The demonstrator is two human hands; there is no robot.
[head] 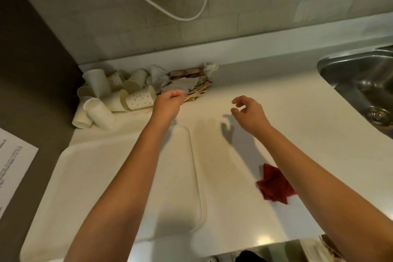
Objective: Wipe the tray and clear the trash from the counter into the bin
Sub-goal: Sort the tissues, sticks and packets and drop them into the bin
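Left hand [169, 102] pinches wooden sticks [194, 96] at the trash pile [127, 89], upper left of frame. Right hand [248, 112] hovers loosely curled, holding nothing, over the table [276, 100].

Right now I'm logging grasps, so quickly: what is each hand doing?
Left hand: curled, pinching wooden stir sticks at the trash pile's edge.
Right hand: open, fingers loosely curled, holding nothing, above the counter.

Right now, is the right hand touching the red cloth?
Apart. The head view shows the right hand raised over bare counter, the red cloth lying nearer the front edge.
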